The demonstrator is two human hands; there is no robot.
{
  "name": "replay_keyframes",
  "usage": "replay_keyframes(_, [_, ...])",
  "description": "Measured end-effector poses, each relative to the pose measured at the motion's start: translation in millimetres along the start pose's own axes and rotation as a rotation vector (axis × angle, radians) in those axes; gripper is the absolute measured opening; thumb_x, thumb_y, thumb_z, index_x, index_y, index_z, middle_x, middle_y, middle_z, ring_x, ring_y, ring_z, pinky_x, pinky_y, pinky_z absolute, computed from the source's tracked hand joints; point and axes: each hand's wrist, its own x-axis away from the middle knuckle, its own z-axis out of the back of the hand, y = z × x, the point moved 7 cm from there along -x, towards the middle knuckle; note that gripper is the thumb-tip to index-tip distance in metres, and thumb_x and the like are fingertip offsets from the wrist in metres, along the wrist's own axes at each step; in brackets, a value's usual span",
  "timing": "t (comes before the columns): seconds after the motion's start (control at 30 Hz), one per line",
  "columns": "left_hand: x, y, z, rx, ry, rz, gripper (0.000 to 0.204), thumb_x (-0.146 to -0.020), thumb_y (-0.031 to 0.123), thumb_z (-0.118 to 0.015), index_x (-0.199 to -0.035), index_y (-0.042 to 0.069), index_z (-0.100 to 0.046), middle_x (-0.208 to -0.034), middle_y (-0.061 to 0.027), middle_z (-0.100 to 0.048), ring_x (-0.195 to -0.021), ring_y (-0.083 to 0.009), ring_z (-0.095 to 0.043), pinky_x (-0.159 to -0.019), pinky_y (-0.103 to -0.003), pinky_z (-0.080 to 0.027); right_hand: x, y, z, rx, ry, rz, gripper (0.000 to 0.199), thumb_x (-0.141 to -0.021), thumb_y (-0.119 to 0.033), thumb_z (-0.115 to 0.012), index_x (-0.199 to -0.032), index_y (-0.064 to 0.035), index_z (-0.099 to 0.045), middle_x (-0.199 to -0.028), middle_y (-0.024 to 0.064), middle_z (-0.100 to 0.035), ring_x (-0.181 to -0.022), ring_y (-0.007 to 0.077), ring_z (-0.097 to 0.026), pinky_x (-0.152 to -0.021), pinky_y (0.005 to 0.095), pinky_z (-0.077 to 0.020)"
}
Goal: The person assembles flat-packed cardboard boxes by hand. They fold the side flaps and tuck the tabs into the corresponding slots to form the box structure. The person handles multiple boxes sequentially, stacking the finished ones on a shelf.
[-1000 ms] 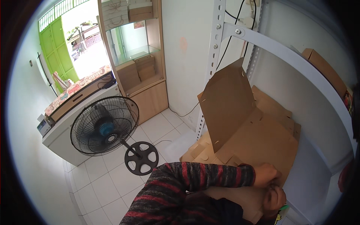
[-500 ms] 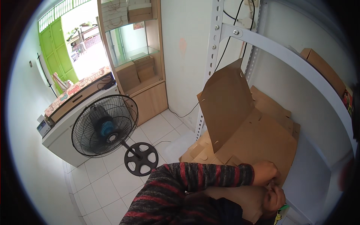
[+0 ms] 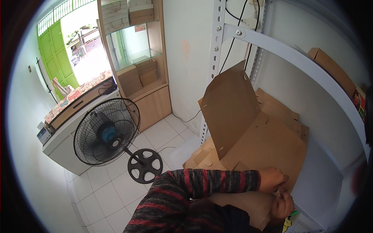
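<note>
My left hand (image 3: 273, 179), at the end of a striped sleeve, reaches across to the right with its fingers curled in. Close against it is my right hand (image 3: 282, 206), also closed, the fingertips of both meeting. Whatever they pinch is small and mostly hidden. Both hands are at the near right edge of a brown cardboard sheet (image 3: 268, 141), which has a flap (image 3: 231, 108) standing up at its far left. Below my left forearm lies another piece of brown cardboard (image 3: 244, 204), partly covered by the sleeve and dark cloth.
A white metal shelf frame (image 3: 287, 44) rises around the cardboard, with a brown box (image 3: 330, 68) on its upper level. To the left, a black standing fan (image 3: 107, 132) is on the tiled floor (image 3: 105, 194). Beyond are a wooden display cabinet (image 3: 153, 108) and a white counter (image 3: 64, 151).
The whole view has shifted slightly, so everything sits a little further left. Both hands stay together at the cardboard's edge, with only slight finger movement.
</note>
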Motion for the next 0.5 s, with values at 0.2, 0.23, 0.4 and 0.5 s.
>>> replay_keyframes(0.2, [-1,5,1,-0.075,-0.020,-0.069,0.017,-0.077,0.009,-0.063,-0.092,0.002,-0.059,-0.071,-0.0168,-0.064,-0.070,-0.0370,-0.065,-0.062,-0.044,-0.051,-13,6,4,0.025,0.034,-0.137,0.012,-0.071,0.009,-0.064,-0.074,0.0024,-0.055,-0.099,0.0213,-0.065,-0.079,0.0321,-0.065,-0.066,0.0403,-0.0521])
replay_keyframes(0.23, [-2,6,1,-0.097,-0.021,-0.066,0.017,-0.077,0.009,-0.063,-0.092,0.002,-0.059,-0.071,-0.0165,-0.064,-0.070,-0.0367,-0.065,-0.062,-0.044,-0.051,-15,9,4,-0.007,-0.003,-0.169,0.012,-0.069,0.009,-0.064,-0.074,0.0025,-0.055,-0.100,0.0212,-0.065,-0.079,0.0320,-0.064,-0.066,0.0401,-0.0513])
replay_keyframes(0.4, [-1,6,2,-0.032,-0.038,-0.058,0.017,-0.078,0.011,-0.063,-0.092,0.003,-0.059,-0.073,-0.0153,-0.065,-0.072,-0.0343,-0.066,-0.064,-0.042,-0.052,-24,19,4,-0.030,-0.115,-0.265,0.015,-0.064,0.009,-0.063,-0.075,0.0024,-0.055,-0.098,0.0185,-0.065,-0.074,0.0319,-0.061,-0.067,0.0399,-0.0485])
replay_keyframes(0.5, [1,10,5,-0.060,-0.082,-0.070,0.018,-0.078,0.013,-0.063,-0.094,0.004,-0.060,-0.073,-0.0145,-0.065,-0.071,-0.0335,-0.066,-0.063,-0.041,-0.052,-19,27,0,-0.094,-0.180,-0.367,0.015,-0.066,0.008,-0.065,-0.076,0.0017,-0.055,-0.090,0.0153,-0.064,-0.074,0.0300,-0.061,-0.065,0.0374,-0.0485])
